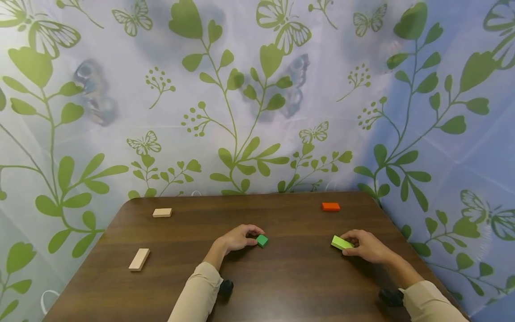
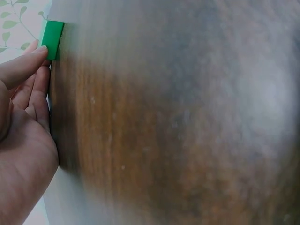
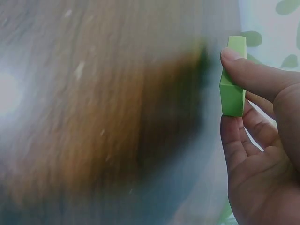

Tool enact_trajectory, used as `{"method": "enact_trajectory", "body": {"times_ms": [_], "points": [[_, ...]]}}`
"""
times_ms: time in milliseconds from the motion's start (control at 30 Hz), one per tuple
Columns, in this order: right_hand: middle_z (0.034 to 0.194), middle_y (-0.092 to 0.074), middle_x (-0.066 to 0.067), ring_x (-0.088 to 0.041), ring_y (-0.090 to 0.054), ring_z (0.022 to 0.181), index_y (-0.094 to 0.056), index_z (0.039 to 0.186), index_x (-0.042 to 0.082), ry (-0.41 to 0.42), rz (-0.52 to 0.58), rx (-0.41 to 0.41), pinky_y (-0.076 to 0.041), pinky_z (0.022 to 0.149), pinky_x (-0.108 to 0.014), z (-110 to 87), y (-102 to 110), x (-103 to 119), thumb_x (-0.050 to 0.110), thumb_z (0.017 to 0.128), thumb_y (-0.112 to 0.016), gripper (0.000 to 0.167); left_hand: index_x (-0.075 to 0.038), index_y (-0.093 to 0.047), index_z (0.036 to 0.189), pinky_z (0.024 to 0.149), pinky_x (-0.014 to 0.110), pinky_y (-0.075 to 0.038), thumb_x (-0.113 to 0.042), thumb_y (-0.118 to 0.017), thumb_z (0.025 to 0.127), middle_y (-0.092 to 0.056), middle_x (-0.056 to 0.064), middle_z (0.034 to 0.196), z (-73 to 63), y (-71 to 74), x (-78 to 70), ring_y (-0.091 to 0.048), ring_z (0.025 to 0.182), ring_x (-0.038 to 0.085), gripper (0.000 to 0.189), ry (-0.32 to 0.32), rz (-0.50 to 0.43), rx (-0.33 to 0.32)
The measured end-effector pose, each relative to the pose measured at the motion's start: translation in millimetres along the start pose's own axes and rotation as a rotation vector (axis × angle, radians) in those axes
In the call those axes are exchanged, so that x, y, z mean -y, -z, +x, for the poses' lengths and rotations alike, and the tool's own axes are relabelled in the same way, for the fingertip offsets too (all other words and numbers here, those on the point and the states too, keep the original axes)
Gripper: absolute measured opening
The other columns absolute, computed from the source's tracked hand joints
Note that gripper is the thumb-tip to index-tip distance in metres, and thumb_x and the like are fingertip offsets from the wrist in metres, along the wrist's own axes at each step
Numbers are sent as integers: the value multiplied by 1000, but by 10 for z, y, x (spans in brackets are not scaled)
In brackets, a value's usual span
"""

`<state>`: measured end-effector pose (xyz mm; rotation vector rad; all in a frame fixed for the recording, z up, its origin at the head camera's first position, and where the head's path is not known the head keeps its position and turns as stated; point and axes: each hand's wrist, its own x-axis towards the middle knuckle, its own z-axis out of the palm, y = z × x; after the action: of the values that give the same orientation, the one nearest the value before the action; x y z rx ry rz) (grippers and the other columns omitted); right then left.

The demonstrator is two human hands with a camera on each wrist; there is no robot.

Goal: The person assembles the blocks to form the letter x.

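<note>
Lime-green block (image 3: 233, 101) pinched between thumb and fingers of the right hand (image 1: 368, 247), one end jutting out to that hand's left. Emerald-green block (image 1: 262, 240) gripped likewise by the left hand (image 1: 237, 239), just off its right side. Both hands clamped, thumb against fingers; impossible to tell whether either block sits on the worktop (image 1: 281, 286) or just above.

Better to keep each pinch light and square on opposite sides, to avoid twisting; likely worth keeping wrists low and moving slowly.

Lime one: oblong, flat-faced, crisp-edged, partly covered by the thumb. Emerald one: plain, smooth-looking, near end hidden by fingers.

Beyond the right hand, slightly left: red-orange block (image 1: 331, 206). Well left of the left hand: pale far block (image 1: 162, 212) and pale near block (image 1: 139, 260).
</note>
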<state>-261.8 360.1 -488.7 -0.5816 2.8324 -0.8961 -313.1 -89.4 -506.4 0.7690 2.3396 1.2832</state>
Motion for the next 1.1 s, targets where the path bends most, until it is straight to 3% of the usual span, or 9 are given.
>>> {"method": "enact_trajectory", "body": {"times_ms": [267, 833, 1100], "points": [[98, -66, 1, -15, -58, 84, -74, 115, 3, 32, 8, -15, -49, 71, -31, 174, -121, 147, 23, 86, -86, 37, -4, -69, 128, 97, 42, -45, 4, -66, 99, -64, 5, 117, 27, 12, 18, -57, 113, 24, 31, -9, -7, -7], [102, -65, 2, -16, -57, 88, -73, 117, 4, 99, 26, 44, -49, 75, -32, 442, -355, 454, 23, 88, -85, 37, -4, -70, 128, 98, 44, -45, 3, -68, 97, -66, 7, 117, -9, -8, 7, -58, 114, 27, 32, 5, -39, -21], [102, -65, 3, -14, -59, 88, -73, 117, 4, 151, 28, 63, -52, 76, -31, 521, -454, 611, 22, 87, -86, 37, -6, -70, 128, 98, 41, -46, 2, -69, 97, -65, 3, 117, 1, -20, 31, -58, 113, 22, 31, 12, -17, -32]]}}
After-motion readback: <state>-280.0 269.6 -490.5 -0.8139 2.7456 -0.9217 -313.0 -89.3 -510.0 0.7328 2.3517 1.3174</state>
